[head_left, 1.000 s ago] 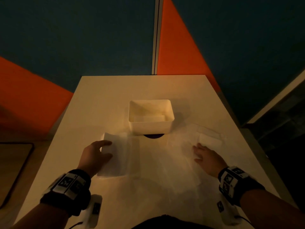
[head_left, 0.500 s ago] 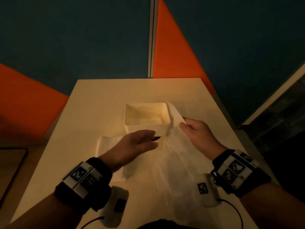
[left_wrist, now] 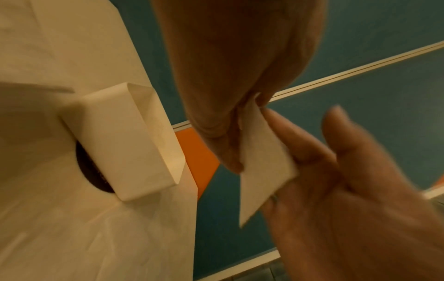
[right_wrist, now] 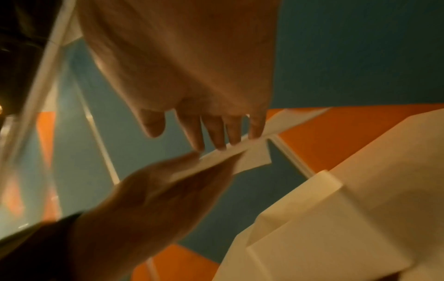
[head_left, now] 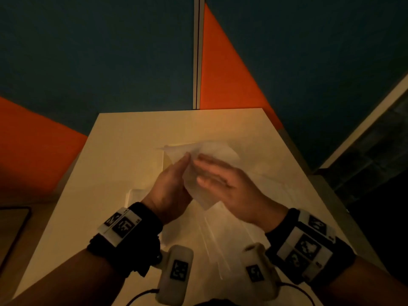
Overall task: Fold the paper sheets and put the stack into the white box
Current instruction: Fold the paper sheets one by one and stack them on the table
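Thin matt paper sheet point(left_wrist: 261, 167), smooth plastic white box point(left_wrist: 125, 140), smooth matt table point(head_left: 132, 138)

Two hands point(head_left: 170, 191) point(head_left: 229, 186), one white box point(left_wrist: 125, 140), one folded paper sheet point(left_wrist: 261, 167), one table point(head_left: 123, 151).
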